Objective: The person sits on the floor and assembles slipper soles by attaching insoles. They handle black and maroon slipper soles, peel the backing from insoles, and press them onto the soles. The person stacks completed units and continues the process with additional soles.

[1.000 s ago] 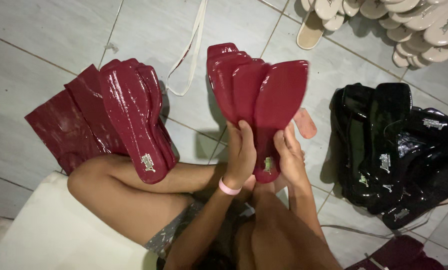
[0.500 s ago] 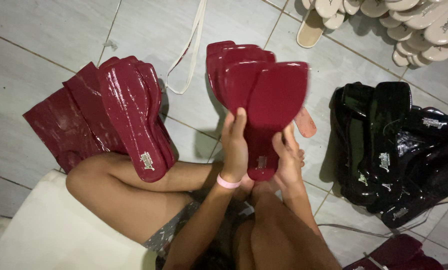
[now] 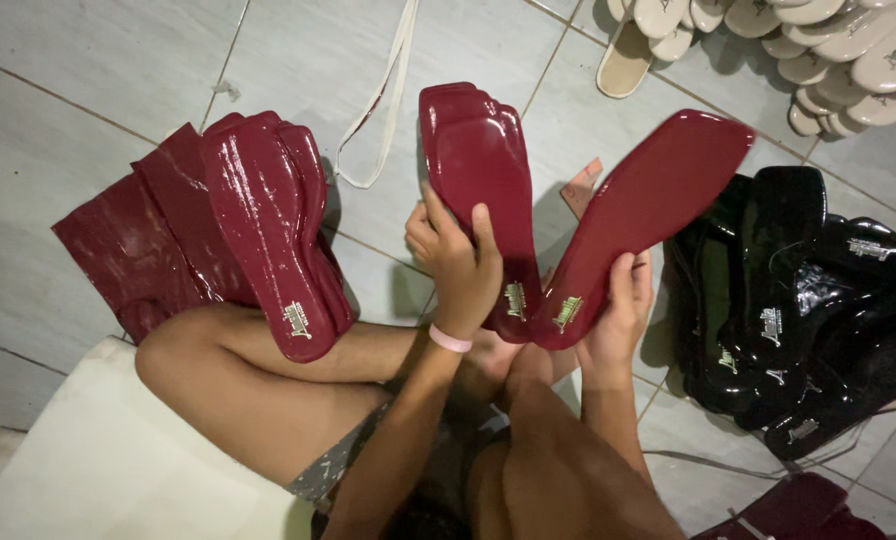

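My left hand point(image 3: 458, 262) grips a small stack of glossy dark red shoe insoles point(image 3: 478, 170) by the heel end, held upright over the tiled floor. My right hand point(image 3: 618, 315) holds a single dark red insole point(image 3: 648, 205) by its heel, tilted away to the right, apart from the stack. Both insoles carry a small pale label near the heel. My bare legs lie folded under the hands.
A leaning pile of dark red insoles point(image 3: 268, 225) rests on my left knee over red sheet pieces point(image 3: 128, 250). Glossy black insoles point(image 3: 818, 310) lie at right. Beige soles point(image 3: 808, 40) are heaped top right, with a white strap point(image 3: 388, 90) on the tiles point(image 3: 88, 70) and a white cushion point(image 3: 98, 470) below.
The fanned red insoles held by both hands have split: my right hand has pulled one insole off to the right, while my left hand keeps the rest upright.
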